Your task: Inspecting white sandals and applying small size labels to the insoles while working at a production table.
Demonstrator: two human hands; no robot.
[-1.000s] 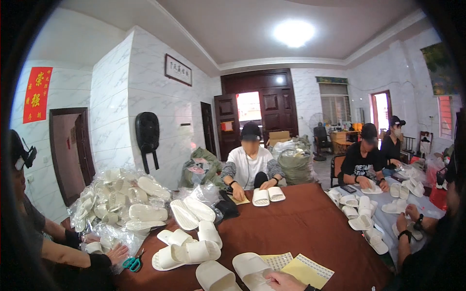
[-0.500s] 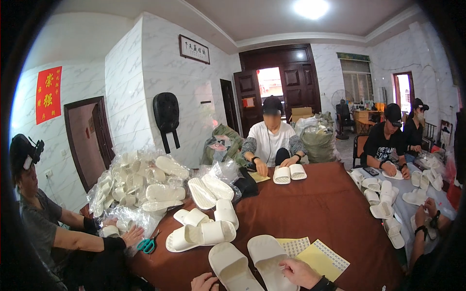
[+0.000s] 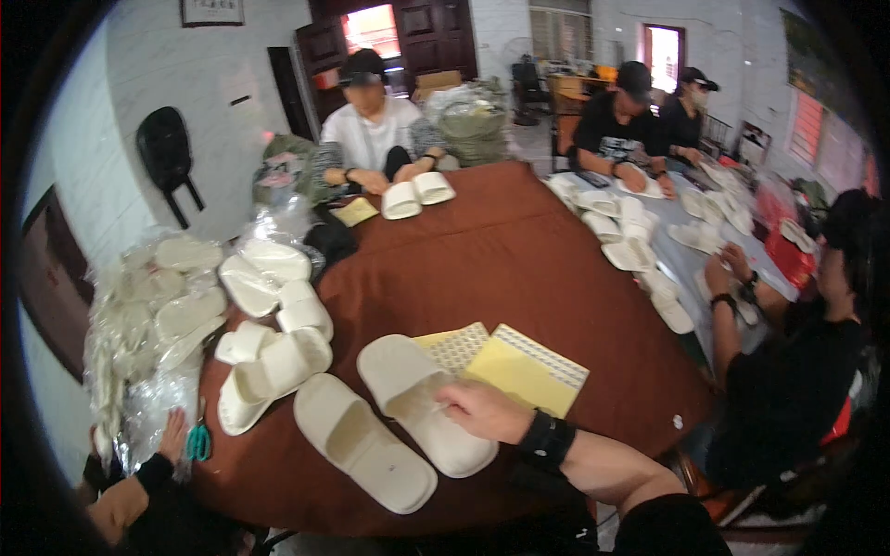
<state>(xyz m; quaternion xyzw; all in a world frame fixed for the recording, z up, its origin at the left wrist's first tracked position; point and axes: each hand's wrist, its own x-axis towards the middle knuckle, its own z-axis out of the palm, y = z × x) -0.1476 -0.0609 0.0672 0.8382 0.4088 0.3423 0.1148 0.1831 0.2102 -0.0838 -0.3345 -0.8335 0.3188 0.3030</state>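
Observation:
Two white slippers lie side by side on the brown-covered table in front of me, a left one (image 3: 320, 408) and a right one (image 3: 464, 454). My right hand (image 3: 484, 410) comes in from the right, a dark band round its wrist. Its fingers are curled and closed at the inner sole of the right slipper, just behind the strap; what they pinch, if anything, is hidden. A small dark mark shows on the left slipper's heel. Beyond my right hand lie a yellow sticker sheet (image 3: 533, 371) and a second one (image 3: 450, 343) partly under the slipper. My left hand is out of view.
More white slippers (image 3: 269, 371) stand at the left, beside bagged ones (image 3: 153, 306). Teal scissors (image 3: 198, 442) lie near a co-worker's hand (image 3: 172, 434). Across the table, a person (image 3: 371, 130) handles another pair (image 3: 417, 193). People at the right work at a slipper-covered table (image 3: 681, 255).
My view has swung right and down, so the scene sits further left and higher. My left hand has gone out of view. The right hand remains at the right slipper.

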